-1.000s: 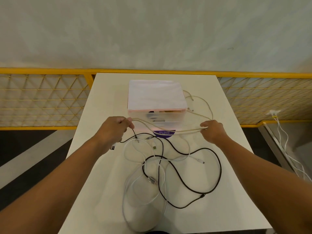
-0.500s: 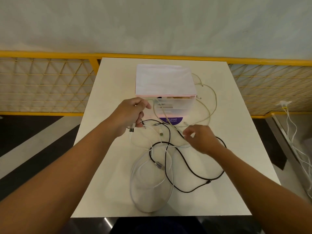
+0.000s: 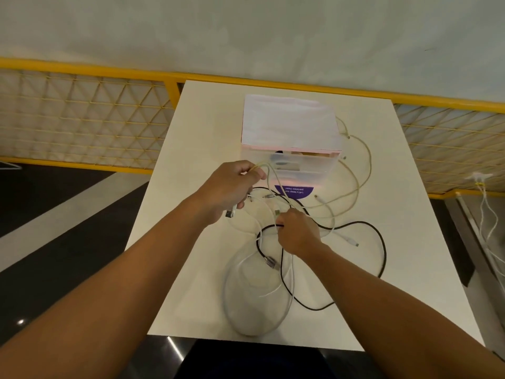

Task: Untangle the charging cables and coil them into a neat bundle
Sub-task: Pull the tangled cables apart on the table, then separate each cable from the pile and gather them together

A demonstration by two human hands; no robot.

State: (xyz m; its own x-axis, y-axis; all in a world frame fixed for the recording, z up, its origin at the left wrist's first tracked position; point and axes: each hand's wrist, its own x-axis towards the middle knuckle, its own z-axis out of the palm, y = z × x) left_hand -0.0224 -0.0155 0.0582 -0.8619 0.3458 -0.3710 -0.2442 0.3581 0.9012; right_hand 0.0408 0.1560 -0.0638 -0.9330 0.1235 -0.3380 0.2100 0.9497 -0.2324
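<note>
Several charging cables lie tangled on the white table (image 3: 191,132). A cream cable (image 3: 364,162) loops round the right side of the box and runs to my left hand (image 3: 229,187), which grips it above the table together with a plug end at its lower edge. A black cable (image 3: 382,242) makes a wide loop to the right and front. A white cable (image 3: 246,310) coils near the front edge. My right hand (image 3: 297,231) is curled over the middle of the tangle and pinches cable strands there; which strands is hidden by its fingers.
A translucent box with a pink-edged lid (image 3: 289,124) stands at the table's back centre, a purple sticker (image 3: 293,191) in front of it. A yellow mesh railing (image 3: 82,119) runs behind the table. More white cables (image 3: 489,214) hang at the far right.
My right hand has let the cream cable go slack and moved left and nearer into the middle of the tangle. My left hand still holds the cream cable, now with a loop.
</note>
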